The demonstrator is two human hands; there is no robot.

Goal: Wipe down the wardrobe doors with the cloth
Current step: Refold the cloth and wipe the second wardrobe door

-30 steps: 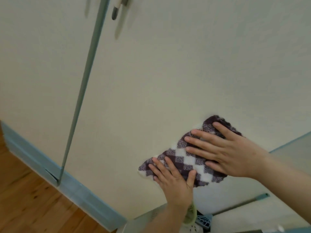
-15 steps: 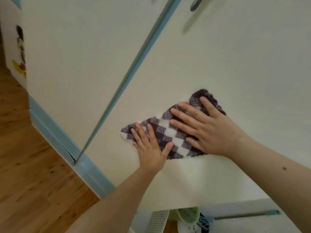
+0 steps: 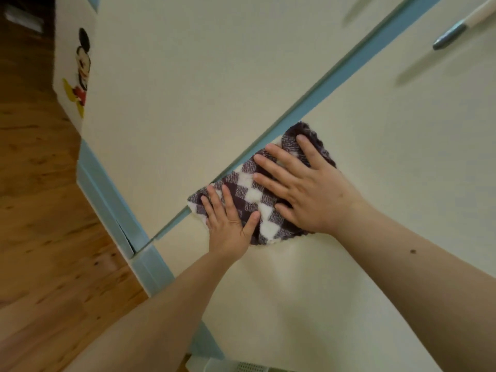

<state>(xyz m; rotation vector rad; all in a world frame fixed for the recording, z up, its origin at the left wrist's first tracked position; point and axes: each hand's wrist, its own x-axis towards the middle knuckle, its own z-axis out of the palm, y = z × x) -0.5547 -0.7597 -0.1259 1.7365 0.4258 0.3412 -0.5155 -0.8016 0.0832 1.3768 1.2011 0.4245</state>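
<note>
Item 1, cloth (image 3: 252,196): purple-and-white check. We find it pressed flat against the lower part of the right wardrobe door (image 3: 389,135). Its left corner crosses the blue strip (image 3: 335,73) that runs between the doors and just reaches the left wardrobe door (image 3: 174,89).

Item 2, left hand (image 3: 228,224): laid on the cloth's lower left part, fingers straight and close together, thumb spread to the right. We see nothing gripped.

Item 3, right hand (image 3: 308,189): laid on the cloth's upper right part, fingers straight and slightly fanned, palm flat. It presses rather than grips. The two hands sit just beside each other.

Item 4, handle (image 3: 451,36): we note a grey metal tip at the upper right, on the right door, well apart from the cloth.

Item 5, blue plinth (image 3: 107,183): runs along the foot of the wardrobe.

Item 6, wooden floor (image 3: 40,210): at left.

Item 7, cartoon mouse sticker (image 3: 81,71): on a white surface at far left.
</note>
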